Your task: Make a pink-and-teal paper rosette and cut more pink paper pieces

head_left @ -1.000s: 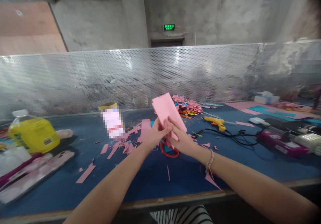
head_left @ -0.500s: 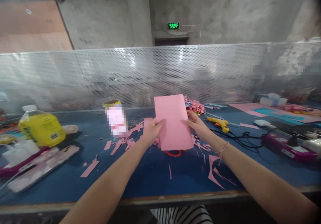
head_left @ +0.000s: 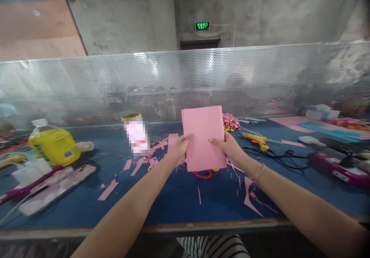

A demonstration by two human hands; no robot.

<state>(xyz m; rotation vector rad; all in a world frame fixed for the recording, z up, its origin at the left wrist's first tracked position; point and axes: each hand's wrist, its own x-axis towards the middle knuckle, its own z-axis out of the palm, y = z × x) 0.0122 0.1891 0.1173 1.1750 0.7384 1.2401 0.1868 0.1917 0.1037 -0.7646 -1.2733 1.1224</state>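
A stack of pink paper sheets point(head_left: 204, 134) is held up above the table, its layers slightly offset at the top left corner. My left hand point(head_left: 179, 150) pinches its left edge, thumb on the front face. On the right edge, my right hand point(head_left: 228, 145) grips the stack with the thumb in front and the fingers behind. Beneath the stack, red scissor handles point(head_left: 202, 174) show in part. Pink paper scraps point(head_left: 138, 166) lie to the left, and more cut pieces point(head_left: 250, 198) lie near my right forearm.
On the blue table point(head_left: 173, 208), a yellow liquid bottle point(head_left: 54, 146), a phone point(head_left: 58, 190) and a purple power strip point(head_left: 31, 185) lie left. A yellow glue gun point(head_left: 256, 139), cables and another purple strip point(head_left: 338, 167) are right. A perforated metal screen point(head_left: 115, 88) stands behind.
My right thumb has moved further onto the front of the stack, which now looks wider with a sheet edge offset at the upper left. The whole view has shifted slightly.
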